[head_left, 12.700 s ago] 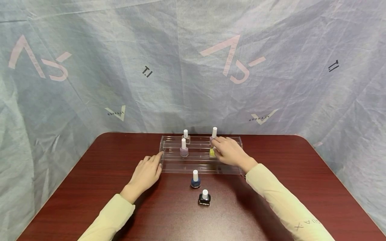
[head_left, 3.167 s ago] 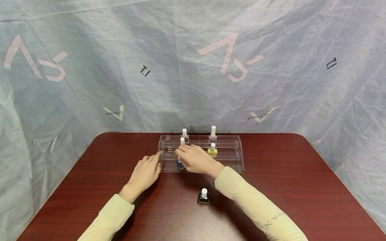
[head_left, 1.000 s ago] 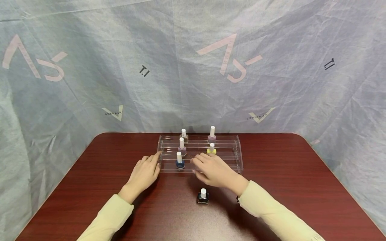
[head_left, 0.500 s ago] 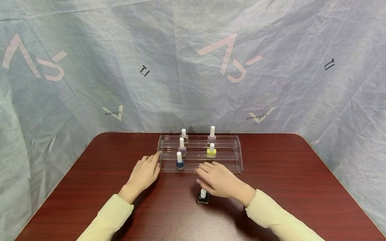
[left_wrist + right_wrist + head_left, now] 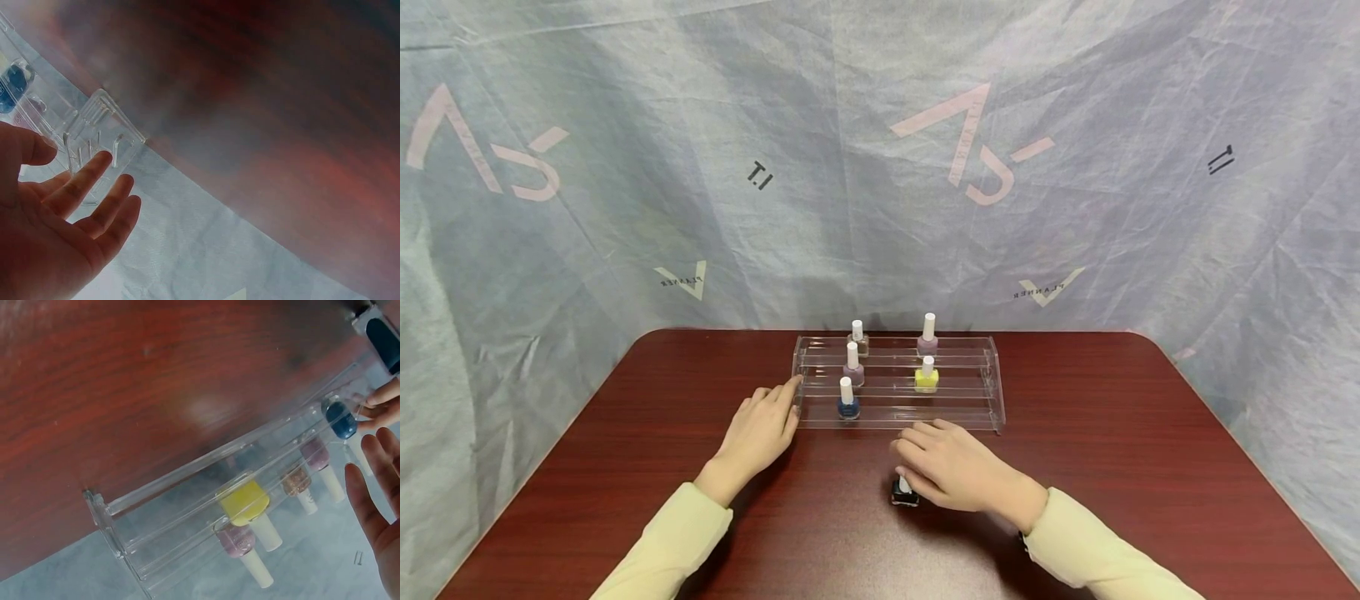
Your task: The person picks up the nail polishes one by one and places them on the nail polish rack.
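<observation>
A clear acrylic tiered rack [image 5: 955,412] stands on the table, holding several nail polish bottles. My left hand [image 5: 758,433] lies at its left end, fingers extended against the side panel; the left wrist view shows those fingers [image 5: 119,212] spread. Close by, the blue nail polish [image 5: 847,406] sits on the front tier. My right hand [image 5: 958,467] is over the black nail polish [image 5: 905,493] in front of the rack, its thumb overlapping the white cap. In the right wrist view its fingers [image 5: 362,500] are loosely extended, apart from the dark bottle [image 5: 382,340].
On the middle tier stand a mauve nail polish [image 5: 852,371] and a yellow nail polish [image 5: 927,379]. Behind them, on the back tier, are a brownish bottle [image 5: 859,343] and a light purple bottle [image 5: 928,343]. A grey printed cloth [image 5: 880,208] hangs behind the table [image 5: 700,358].
Since the earliest frame, the blue nail polish has gone from the table to the rack's front tier. My right hand has left it and come back toward the black bottle. My left hand stays put.
</observation>
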`<state>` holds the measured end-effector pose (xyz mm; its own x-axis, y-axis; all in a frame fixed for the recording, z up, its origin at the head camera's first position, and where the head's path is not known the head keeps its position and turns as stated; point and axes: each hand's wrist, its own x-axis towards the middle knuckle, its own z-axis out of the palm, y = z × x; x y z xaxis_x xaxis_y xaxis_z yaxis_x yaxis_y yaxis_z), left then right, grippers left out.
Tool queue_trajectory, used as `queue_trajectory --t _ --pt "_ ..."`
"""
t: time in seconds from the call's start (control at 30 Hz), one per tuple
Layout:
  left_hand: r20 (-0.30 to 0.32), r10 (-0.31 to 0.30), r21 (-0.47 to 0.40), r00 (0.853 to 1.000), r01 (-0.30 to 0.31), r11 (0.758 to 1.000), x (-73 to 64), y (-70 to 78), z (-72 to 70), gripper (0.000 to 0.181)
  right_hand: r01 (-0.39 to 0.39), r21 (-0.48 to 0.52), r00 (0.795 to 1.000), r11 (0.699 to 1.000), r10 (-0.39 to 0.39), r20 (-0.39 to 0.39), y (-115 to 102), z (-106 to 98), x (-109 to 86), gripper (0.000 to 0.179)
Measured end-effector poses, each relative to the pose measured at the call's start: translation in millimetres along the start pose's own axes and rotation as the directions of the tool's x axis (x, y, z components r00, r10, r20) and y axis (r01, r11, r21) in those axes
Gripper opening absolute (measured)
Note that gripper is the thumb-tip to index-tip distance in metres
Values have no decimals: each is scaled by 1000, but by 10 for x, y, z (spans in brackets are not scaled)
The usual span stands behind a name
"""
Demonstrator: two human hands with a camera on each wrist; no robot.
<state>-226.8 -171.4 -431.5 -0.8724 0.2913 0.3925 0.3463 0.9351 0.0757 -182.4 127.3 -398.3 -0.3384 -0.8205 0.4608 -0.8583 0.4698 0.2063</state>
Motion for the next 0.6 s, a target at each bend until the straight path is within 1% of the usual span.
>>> queue_trajectory --t 0.13,0.4,0.6 --pt "9 0 -1 1000 0 1000 -2 5 -13 47 5 22 1000 1000 -6 12 -30 3 -25 17" --pt "12 3 6 1000 -4 1000 -5 8 -26 47 34 11 999 999 -34 33 -47 23 -74 17" --pt "16 6 7 1000 -7 1000 -6 9 -22 48 44 22 998 999 -45 54 -70 28 -112 19"
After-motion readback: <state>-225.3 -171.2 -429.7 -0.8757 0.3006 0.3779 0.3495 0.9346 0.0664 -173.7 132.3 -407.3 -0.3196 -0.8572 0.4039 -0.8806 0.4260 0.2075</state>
